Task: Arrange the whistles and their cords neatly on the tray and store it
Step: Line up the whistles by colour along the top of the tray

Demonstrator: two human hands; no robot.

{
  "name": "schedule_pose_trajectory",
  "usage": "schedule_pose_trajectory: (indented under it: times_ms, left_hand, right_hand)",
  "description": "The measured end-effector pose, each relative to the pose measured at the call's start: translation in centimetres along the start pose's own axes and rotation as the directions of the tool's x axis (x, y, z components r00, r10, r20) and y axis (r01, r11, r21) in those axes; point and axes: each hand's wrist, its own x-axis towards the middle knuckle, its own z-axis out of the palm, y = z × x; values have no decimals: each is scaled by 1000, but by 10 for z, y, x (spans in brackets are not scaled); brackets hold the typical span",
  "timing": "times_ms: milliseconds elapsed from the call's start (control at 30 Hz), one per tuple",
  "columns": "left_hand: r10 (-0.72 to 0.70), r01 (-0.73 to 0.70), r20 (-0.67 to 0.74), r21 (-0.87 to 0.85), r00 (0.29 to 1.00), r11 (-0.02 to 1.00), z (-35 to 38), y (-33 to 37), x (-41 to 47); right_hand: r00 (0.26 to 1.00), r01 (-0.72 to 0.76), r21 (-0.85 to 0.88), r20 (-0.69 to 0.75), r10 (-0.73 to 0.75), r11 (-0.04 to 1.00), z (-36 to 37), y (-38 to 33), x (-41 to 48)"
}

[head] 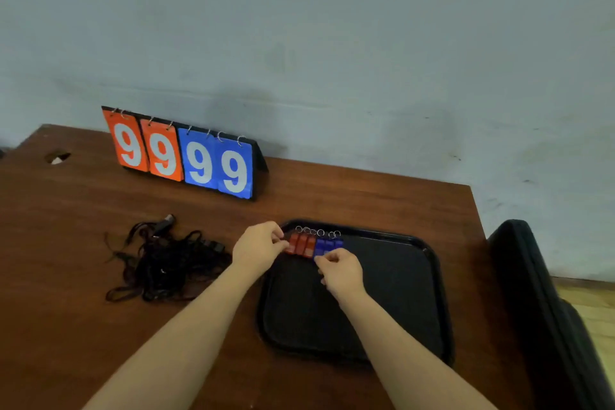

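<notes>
While both grips pinch whistles [301, 245], left hand [258, 250] red, right hand [339, 271] blue, a nudge could scatter their row at twelve o'clock on the tray [382, 293].

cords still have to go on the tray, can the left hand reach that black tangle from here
Probably yes: the cords lie on open table just left of the left hand, nothing between. It must first release the red whistles it pinches.

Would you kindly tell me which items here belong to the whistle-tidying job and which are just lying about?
Job: red whistles, blue whistles, black tray, tangled black cords.
Lying about: flip scoreboard, black case.
</notes>
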Motion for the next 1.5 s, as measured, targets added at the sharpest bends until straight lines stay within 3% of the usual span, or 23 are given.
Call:
schedule_pose_trajectory:
  times_ms: [233,333,467,533,600,700,800,933,1000,1100,1233,1333,1433,1500]
  left_hand:
    - [-134,130,-200,-35,971,991,-37,-75,-41]
    - [-112,168,-326,147,939,975,-52,-116,-53]
    - [-137,159,-82,426,987,891,-56,-168,-70]
    - [-155,121,37,456,987,881,-52,-183,-76]
    - [-143,101,68,428,987,898,-49,-188,-81]
    - [-84,121,-137,291,987,949,-50,-193,-85]
    - [22,103,-410,280,912,954,-53,-204,-88]
    - [46,57,-308,319,950,946,-56,-214,-86]
    - [36,59,-259,348,965,936,-54,-214,-82]
    - [40,58,-229,408,973,911,-49,-208,-81]
    - [-2,98,-318,286,948,953,-43,-201,-85]
    - [-85,143,-382,127,920,982,-49,-189,-87]
    - [-311,240,-337,-236,889,942,-60,-169,-87]
    - [-326,223,-341,-309,882,925,-63,-161,-85]
  right_hand:
    - [952,264,-223,218,-216,938,64,-24,-23]
    - [902,408,-370,305,-306,835,91,-37,-28]
    - [818,567,-513,442,-368,644,123,-57,-23]
    - [768,637,-543,507,-392,547,137,-66,-18]
    - [731,682,-556,544,-412,475,149,-75,-13]
    - [713,700,-587,542,-445,406,164,-83,-6]
    - [708,702,-607,539,-457,373,175,-88,0]
    - [703,696,-657,540,-462,291,184,-88,5]
    - [713,683,-663,512,-480,307,187,-86,6]
    - [751,650,-636,452,-482,415,187,-80,6]
    - [854,520,-456,250,-457,722,174,-77,1]
    - [895,438,-204,185,-405,875,163,-76,-10]
    - [938,183,110,280,-207,977,155,-79,-29]
    - [895,113,159,412,-170,981,151,-80,-42]
